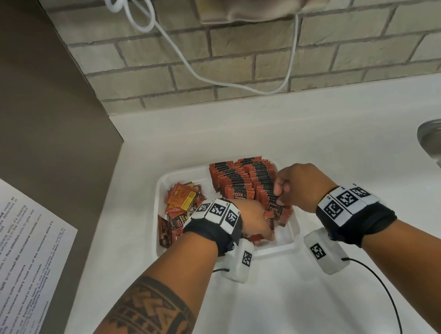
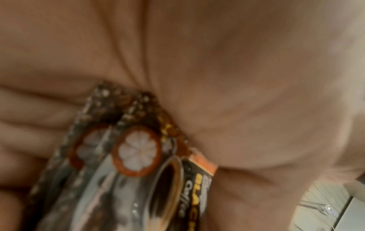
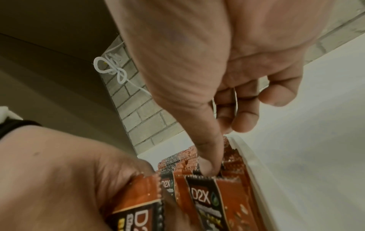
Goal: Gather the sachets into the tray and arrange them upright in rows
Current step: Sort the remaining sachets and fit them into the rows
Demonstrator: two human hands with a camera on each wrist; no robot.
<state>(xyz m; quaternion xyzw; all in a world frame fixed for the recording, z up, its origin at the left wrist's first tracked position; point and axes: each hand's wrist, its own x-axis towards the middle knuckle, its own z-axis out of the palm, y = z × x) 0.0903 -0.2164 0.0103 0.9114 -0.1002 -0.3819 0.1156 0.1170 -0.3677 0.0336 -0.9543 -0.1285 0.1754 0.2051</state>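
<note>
On the white counter [image 1: 323, 134], the white tray [image 1: 157, 193] holds upright rows of red-and-black sachets [image 1: 244, 177] at its right and a loose pile at its left. My left hand [image 1: 253, 219] grips a small bunch of sachets [image 2: 134, 150]; my right hand [image 1: 298, 181] presses its thumb [image 3: 207, 156] into the standing row, fingers curled.

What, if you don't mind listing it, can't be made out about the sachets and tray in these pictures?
- Head view: the left hand covers the sachets it grips and part of the tray.
- Left wrist view: blur; the held sachets can't be counted.
- Right wrist view: the thumb hides how far the front sachet leans.
</note>
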